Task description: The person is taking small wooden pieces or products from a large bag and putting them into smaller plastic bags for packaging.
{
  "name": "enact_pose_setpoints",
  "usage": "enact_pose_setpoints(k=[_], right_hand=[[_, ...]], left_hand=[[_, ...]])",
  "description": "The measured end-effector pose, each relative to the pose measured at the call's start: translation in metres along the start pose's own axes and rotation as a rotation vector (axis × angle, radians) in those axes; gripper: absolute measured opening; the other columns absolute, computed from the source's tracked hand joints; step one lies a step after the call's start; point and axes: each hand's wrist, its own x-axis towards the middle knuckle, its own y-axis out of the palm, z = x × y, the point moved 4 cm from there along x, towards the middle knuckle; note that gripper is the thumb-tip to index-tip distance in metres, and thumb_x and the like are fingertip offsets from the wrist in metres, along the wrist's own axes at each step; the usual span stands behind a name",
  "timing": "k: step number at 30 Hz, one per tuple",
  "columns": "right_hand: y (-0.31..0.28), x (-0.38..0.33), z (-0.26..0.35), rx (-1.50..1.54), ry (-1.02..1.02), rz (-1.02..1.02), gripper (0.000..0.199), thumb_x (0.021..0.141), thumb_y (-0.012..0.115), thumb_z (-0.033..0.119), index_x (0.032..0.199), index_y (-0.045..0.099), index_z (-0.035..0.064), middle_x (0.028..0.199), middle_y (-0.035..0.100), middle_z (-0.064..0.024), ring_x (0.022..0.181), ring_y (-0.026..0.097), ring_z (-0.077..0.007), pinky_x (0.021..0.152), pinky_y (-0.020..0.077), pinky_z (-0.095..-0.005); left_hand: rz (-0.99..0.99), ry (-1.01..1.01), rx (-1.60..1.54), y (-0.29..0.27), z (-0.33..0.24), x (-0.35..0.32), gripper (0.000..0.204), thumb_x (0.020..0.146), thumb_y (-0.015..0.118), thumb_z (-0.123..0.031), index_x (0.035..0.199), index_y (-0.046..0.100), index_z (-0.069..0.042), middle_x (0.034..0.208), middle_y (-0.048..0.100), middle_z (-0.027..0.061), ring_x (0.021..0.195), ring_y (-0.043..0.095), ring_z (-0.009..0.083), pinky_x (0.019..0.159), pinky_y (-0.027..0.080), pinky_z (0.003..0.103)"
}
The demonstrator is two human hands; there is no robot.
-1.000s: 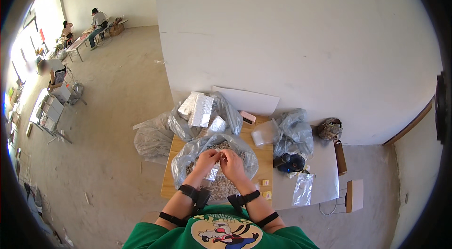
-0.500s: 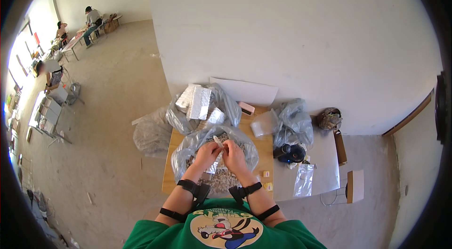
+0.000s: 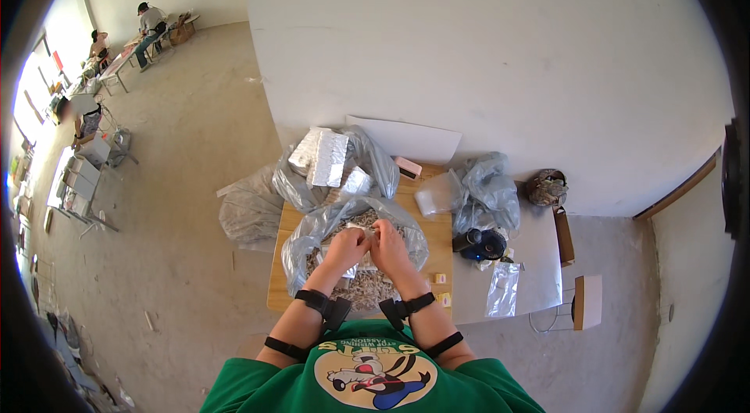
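Both hands meet over an open grey plastic bag (image 3: 422, 245) on the wooden table (image 3: 280, 288). The bag is filled with many small brownish-white pieces (image 3: 367, 293). Between the pinched fingers of my left hand (image 3: 346, 249) and my right hand (image 3: 388, 249) is something small and whitish, mostly hidden by the fingertips. Beneath the hands, among the pieces, lies a shiny silver item, partly covered by my left hand. Just behind stands a second grey bag (image 3: 383, 149) holding several silver foil-like packs (image 3: 329, 159).
Small yellow-white boxes (image 3: 444, 300) sit at the table's right edge. On the adjoining pale table (image 3: 539, 280) are a dark rounded device (image 3: 486, 245), a silver pouch (image 3: 502, 288) and a camouflage-patterned item (image 3: 547, 188). A chair (image 3: 587, 303) stands right; a translucent bag (image 3: 248, 214) lies left. People work far left.
The pale, long piece that stuck up between my fingers no longer shows above them. My hands stay close together over the bag, and the view has shifted slightly.
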Motion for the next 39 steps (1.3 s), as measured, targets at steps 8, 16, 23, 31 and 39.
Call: enact_pose_setpoints(k=[8, 16, 23, 31, 39], right_hand=[[0.003, -0.006, -0.029, 0.077, 0.066, 0.034, 0.011, 0.082, 0.051, 0.003, 0.090, 0.055, -0.0012, 0.083, 0.061, -0.0158, 0.074, 0.061, -0.0303, 0.064, 0.0485, -0.0367], [0.013, -0.007, -0.043, 1.087, 0.636, 0.070, 0.012, 0.084, 0.050, 0.001, 0.094, 0.058, 0.0015, 0.090, 0.061, -0.0054, 0.081, 0.060, -0.0144, 0.068, 0.0510, -0.0273], [0.000, 0.003, -0.053, 0.487, 0.325, -0.044, 0.017, 0.085, 0.055, 0.008, 0.100, 0.057, 0.0007, 0.092, 0.061, -0.0033, 0.083, 0.055, -0.0098, 0.075, 0.0431, -0.0232], [0.006, 0.009, -0.032, 0.398, 0.263, 0.106, 0.013, 0.084, 0.057, 0.013, 0.088, 0.061, 0.0010, 0.076, 0.061, -0.0018, 0.069, 0.051, -0.0064, 0.063, 0.0419, -0.0226], [0.009, 0.010, -0.044, 0.497, 0.304, -0.079, 0.025, 0.090, 0.049, 0.028, 0.090, 0.057, 0.0034, 0.076, 0.059, -0.0011, 0.062, 0.049, -0.0069, 0.058, 0.0409, -0.0223]], left_hand=[[0.152, -0.031, -0.171, -0.002, 0.003, -0.001, 0.020, 0.069, 0.063, -0.016, 0.068, 0.053, 0.002, 0.069, 0.055, 0.0153, 0.063, 0.055, 0.0278, 0.060, 0.044, 0.036], [-0.082, -0.344, -0.758, -0.004, 0.043, 0.007, 0.026, 0.078, 0.066, -0.022, 0.088, 0.055, 0.000, 0.078, 0.060, 0.0066, 0.069, 0.055, 0.0115, 0.059, 0.044, 0.026], [-0.087, -0.085, -0.099, -0.022, 0.006, 0.012, 0.019, 0.071, 0.071, -0.016, 0.074, 0.060, 0.000, 0.070, 0.057, 0.0092, 0.063, 0.056, 0.0199, 0.057, 0.043, 0.030], [-0.071, -0.050, -0.139, -0.014, 0.002, 0.012, 0.021, 0.068, 0.072, -0.015, 0.073, 0.061, 0.001, 0.069, 0.056, 0.0110, 0.060, 0.055, 0.0214, 0.054, 0.042, 0.030], [-0.304, -0.050, -0.168, -0.012, 0.016, 0.013, 0.011, 0.078, 0.061, -0.012, 0.075, 0.058, -0.001, 0.066, 0.058, 0.0130, 0.061, 0.057, 0.0297, 0.054, 0.044, 0.036]])
